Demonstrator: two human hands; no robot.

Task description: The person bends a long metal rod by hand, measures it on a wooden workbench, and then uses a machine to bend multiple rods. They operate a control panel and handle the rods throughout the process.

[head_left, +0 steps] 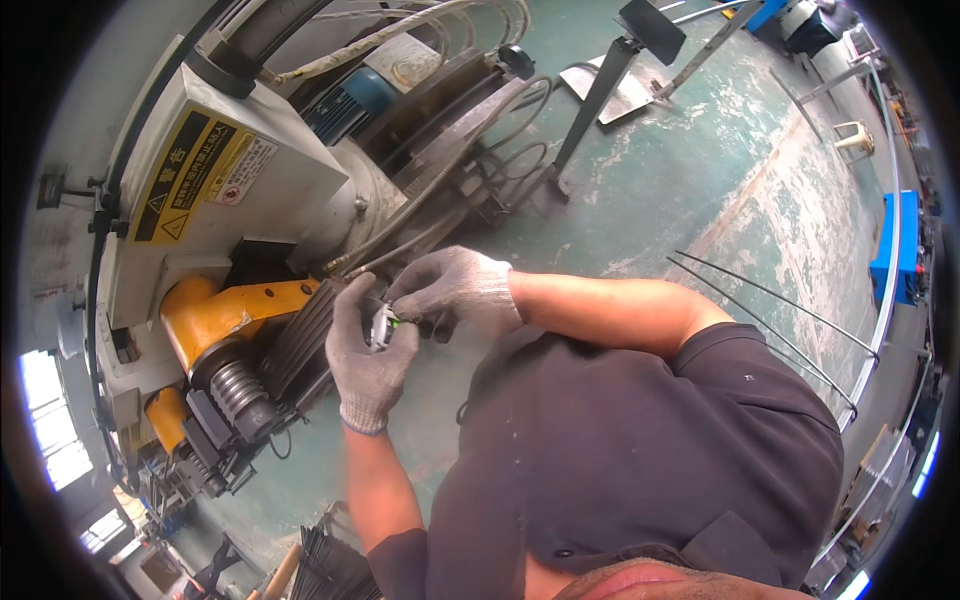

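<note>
Both of my hands wear grey-coated work gloves with pale cuffs, and they meet in front of the machine. My left hand [370, 365] curls its thumb and fingers around a small silvery-white piece [380, 328] with a bright green bit at its edge. What kind of thing it is, I cannot make out. From the right comes my right hand [455, 288], its fingers bent and pinched at the top of that same piece. The fingers cover much of it. Just left of my hands are the dark ribbed part [300, 345] and the orange arm [235, 312] of the machine.
A large grey-white machine body [300, 170] with a yellow-black warning label [190, 175] fills the left. Hoses [430, 200] and a blue motor [355, 100] sit behind. A dark pedestal post [600, 100] stands on the green floor. Thin black rods [770, 300] project at right; more rods [335, 560] lie below.
</note>
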